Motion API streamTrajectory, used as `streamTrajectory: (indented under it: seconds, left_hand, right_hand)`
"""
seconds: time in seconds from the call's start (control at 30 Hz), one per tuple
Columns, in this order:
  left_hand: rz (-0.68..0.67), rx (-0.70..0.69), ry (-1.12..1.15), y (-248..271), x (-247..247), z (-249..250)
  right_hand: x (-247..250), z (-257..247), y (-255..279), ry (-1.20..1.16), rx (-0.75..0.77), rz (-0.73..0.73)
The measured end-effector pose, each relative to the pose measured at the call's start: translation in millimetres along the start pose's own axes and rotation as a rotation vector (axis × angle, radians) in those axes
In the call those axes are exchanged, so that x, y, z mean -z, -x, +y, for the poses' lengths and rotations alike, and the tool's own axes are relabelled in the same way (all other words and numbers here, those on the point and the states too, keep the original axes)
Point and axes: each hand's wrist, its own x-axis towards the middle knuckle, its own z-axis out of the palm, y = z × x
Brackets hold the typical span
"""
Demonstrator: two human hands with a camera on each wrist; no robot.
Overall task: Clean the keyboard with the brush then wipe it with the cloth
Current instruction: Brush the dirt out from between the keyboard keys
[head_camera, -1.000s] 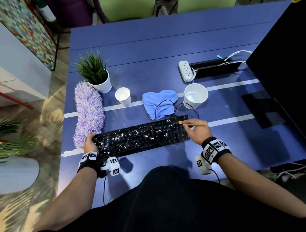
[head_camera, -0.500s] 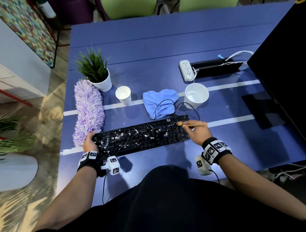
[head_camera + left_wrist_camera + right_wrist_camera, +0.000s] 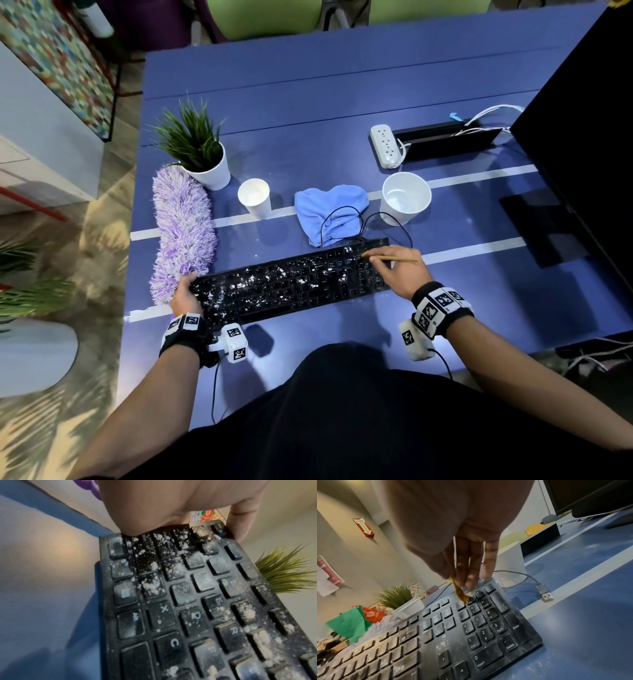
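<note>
Right wrist alone shows brush (image 3: 461, 595) bristles (right hand (image 3: 453, 534) pinching) touching keyboard (image 3: 471, 635).

The head view looks steeply down from above onto the keyboard (image 3: 291, 284) across the counter (image 3: 342, 102). The left wrist view sits close over the keyboard's left end, the right wrist view close over its number pad; all three views share the keyboard
</note>
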Motion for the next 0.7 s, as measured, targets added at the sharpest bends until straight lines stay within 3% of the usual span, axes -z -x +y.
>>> streamTrajectory:
  seconds: [0.07,0.17,0.23,0.33,0.37,0.43,0.5,0.57,0.63,0.67,0.7]
  left_hand:
    - [-0.007,0.013,0.015,19,-6,10]
    - [-0.012,-0.007,0.014,28,-7,14]
    - [-0.004,-0.005,0.027,29,-9,15]
    - [-0.007,-0.019,0.035,18,-7,10]
    - [-0.004,-0.025,0.025,16,-7,9]
    - [0.006,-0.012,0.012,18,-6,9]
    - [0.005,0.006,0.016,14,-3,7]
    - [0.001,0.021,0.031,19,-4,9]
    - [0.001,0.017,0.052,32,-9,14]
    - [0.003,0.015,0.062,41,-13,17]
    - [0.010,0.008,0.070,47,-15,19]
  right_hand:
    - [0,2,-2,-0.014,-0.092,0.158]
    - [4,0,-1,-0.050,-0.009,0.261]
    - [2,6,2,-0.022,0.015,0.158]
    - [-5,22,16,0.209,-0.123,-0.245]
    - [-7,24,21,0.251,-0.163,-0.276]
    - [-7,22,26,0.138,-0.163,-0.066]
    - [-6,15,29,0.017,-0.055,0.147]
    - [-6,17,27,0.063,-0.100,0.061]
    - [-8,22,28,0.264,-0.220,-0.212]
    - [-8,25,28,0.319,-0.234,-0.250]
    - [-7,25,27,0.279,-0.239,-0.196]
